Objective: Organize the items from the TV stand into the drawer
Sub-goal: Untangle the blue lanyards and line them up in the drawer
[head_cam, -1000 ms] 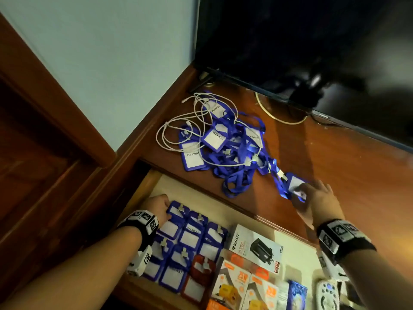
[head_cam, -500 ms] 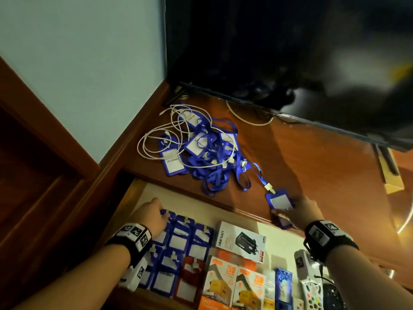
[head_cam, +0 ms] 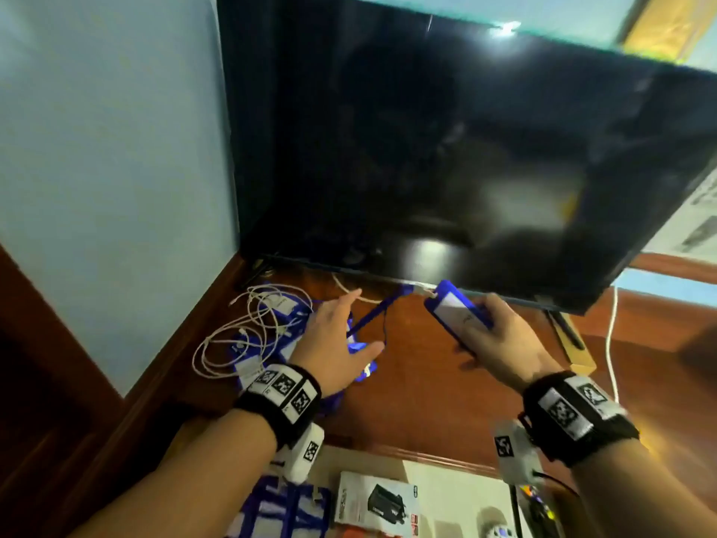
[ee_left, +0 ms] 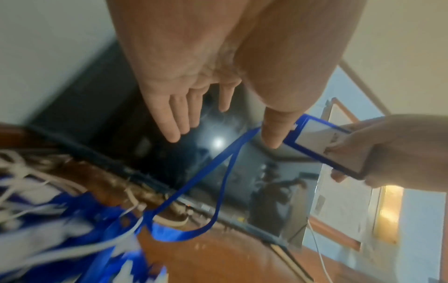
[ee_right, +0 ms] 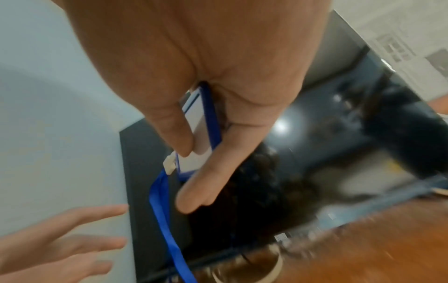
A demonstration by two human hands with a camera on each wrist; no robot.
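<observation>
The right grip [head_cam: 500, 343] is clamped on a badge [head_cam: 456, 308], lifted so its strap [head_cam: 372, 314] is drawn free; the left grip [head_cam: 333, 335] is spread apart.

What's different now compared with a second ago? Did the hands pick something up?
Yes. The right hand, which was reaching for a blue badge holder lying on the TV stand, now grips it and has lifted it, its blue lanyard trailing back to the pile. The left hand has left the drawer and spreads open over the pile. The pile and the white cable stayed put.
</observation>
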